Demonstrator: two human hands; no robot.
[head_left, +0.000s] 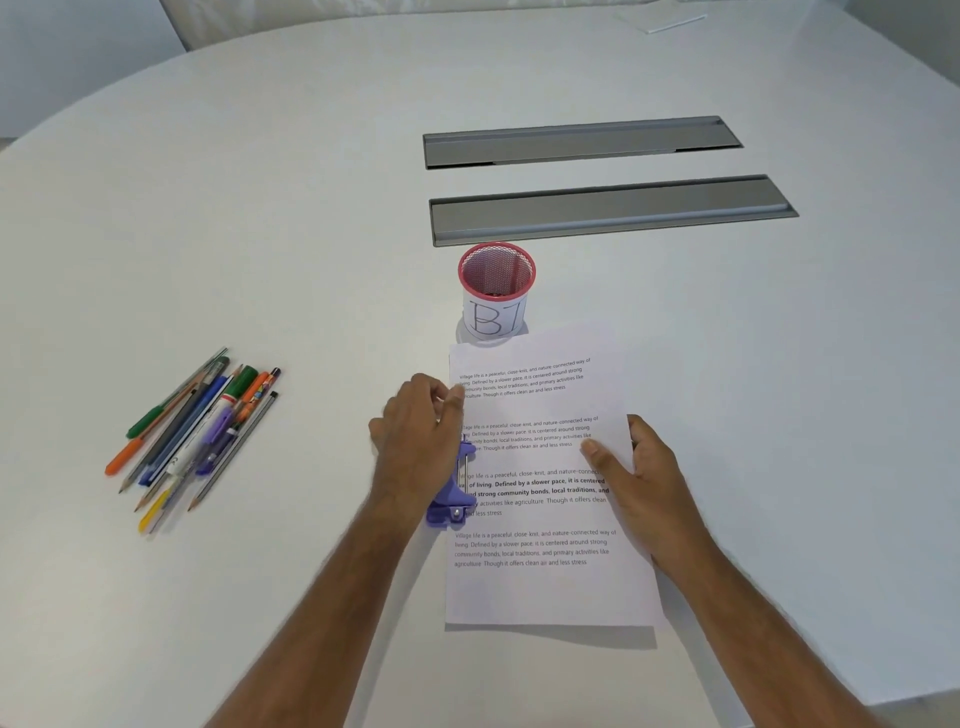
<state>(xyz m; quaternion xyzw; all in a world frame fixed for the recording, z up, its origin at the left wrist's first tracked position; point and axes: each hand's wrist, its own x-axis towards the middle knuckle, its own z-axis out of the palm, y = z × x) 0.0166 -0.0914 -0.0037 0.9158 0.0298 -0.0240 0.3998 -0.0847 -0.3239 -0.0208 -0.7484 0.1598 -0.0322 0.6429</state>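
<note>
A printed sheet of paper (545, 519) is held just above the white table, casting a shadow at its near edge. My right hand (639, 467) grips its right edge, thumb on top of the text. My left hand (421, 441) is at the sheet's left edge, fingers curled round a purple stapler (452, 504) whose jaw sits over that edge. Most of the stapler is hidden under my hand.
A pink mesh pen cup (496, 291) labelled "B1" stands just beyond the sheet. A pile of pens and pencils (197, 431) lies to the left. Two grey recessed cable trays (608, 208) are set into the table (260, 208) farther back.
</note>
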